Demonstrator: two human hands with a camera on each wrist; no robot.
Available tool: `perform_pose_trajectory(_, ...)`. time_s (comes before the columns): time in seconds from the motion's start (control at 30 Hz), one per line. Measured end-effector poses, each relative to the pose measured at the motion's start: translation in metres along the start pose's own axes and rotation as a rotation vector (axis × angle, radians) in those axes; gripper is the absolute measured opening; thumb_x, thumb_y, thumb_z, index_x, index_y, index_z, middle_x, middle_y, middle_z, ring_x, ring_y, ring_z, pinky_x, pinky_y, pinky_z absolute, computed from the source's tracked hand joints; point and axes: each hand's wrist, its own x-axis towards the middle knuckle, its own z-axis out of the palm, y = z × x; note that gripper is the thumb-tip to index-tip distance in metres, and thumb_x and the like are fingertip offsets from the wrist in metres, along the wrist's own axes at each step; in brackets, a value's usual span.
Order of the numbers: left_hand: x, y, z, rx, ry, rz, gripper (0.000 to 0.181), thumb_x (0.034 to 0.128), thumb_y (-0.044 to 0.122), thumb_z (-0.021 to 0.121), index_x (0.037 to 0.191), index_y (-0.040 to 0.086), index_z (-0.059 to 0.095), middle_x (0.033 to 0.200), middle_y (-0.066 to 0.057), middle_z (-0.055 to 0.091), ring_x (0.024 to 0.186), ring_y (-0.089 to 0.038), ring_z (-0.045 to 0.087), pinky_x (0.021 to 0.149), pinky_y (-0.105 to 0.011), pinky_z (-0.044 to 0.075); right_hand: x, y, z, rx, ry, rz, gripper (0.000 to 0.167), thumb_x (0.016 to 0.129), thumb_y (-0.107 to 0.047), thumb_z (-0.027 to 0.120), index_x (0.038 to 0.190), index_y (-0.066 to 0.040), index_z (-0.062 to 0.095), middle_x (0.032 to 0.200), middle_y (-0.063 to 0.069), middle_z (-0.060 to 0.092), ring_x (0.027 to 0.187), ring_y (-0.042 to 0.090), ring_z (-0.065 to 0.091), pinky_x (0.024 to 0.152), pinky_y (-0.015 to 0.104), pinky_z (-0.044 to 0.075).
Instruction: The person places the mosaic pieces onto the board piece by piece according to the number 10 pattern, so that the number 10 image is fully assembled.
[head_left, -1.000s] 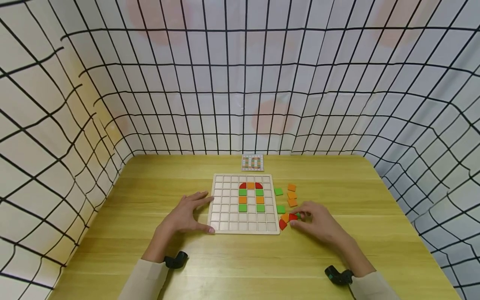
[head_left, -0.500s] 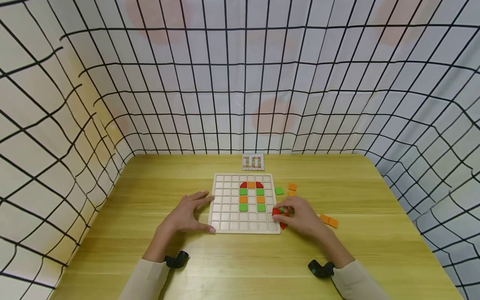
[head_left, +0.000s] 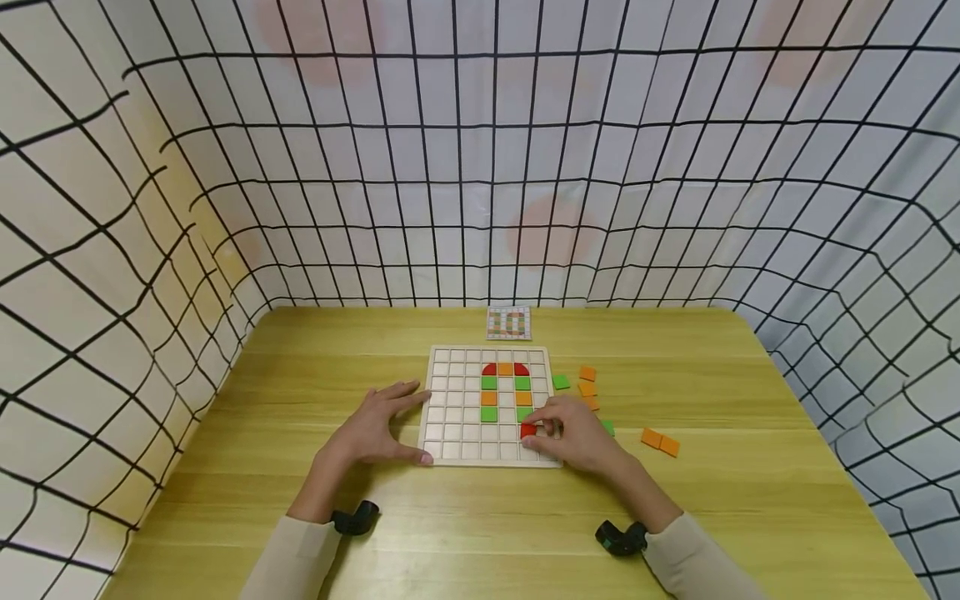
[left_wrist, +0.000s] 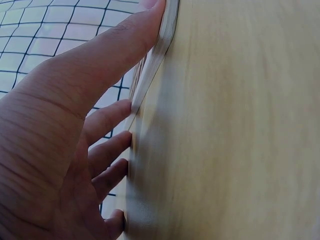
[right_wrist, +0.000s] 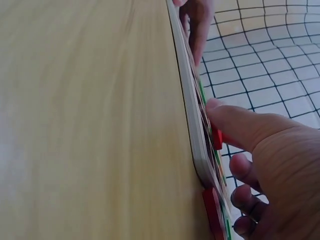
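Observation:
A pale gridded board lies on the table, with an arch of red, orange and green tiles set in its cells. My right hand pinches a red tile over the lower right cells, just below the green tile that ends the arch's right leg. In the right wrist view the thumb lies against this red tile. My left hand is spread at the board's left edge, its thumb at the lower corner and its fingertips touching the side.
Loose orange tiles and a green tile lie right of the board. Two more orange tiles lie farther right. Another red tile rests beside the board's edge. A small pattern card lies behind the board.
My right hand has picked up the red tile from the loose pieces and carried it left onto the board. The left hand stays at the board's edge.

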Motion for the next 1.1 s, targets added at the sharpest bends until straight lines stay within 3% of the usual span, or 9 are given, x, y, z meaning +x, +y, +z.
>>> perform_pose_trajectory(0.63,0.0004,-0.0001,0.0003,-0.013,-0.004,-0.007,0.11,0.0618,0.07,0.089,0.154,0.024,0.051,0.167,-0.009,0.037,0.156,-0.036,0.029,0.126,-0.068,0.011,-0.0006,0.0021,0.0059,0.024,0.007,-0.036,0.021,0.087,-0.035,0.083,0.103,-0.022,0.08,0.076,-0.013,0.056,0.071,0.009,0.049,0.065,0.023,0.042)
perform_pose_trajectory(1.1,0.0002,-0.0007,0.0005,-0.012,-0.003,-0.004,0.11,0.0625,0.071,0.088,0.154,0.025,0.05,0.167,-0.008,0.036,0.156,-0.036,0.029,0.126,-0.068,0.011,-0.0008,-0.004,0.0064,0.028,0.014,-0.011,0.016,0.09,-0.029,0.081,0.104,-0.022,0.08,0.076,-0.013,0.055,0.074,0.008,0.049,0.067,0.022,0.043)
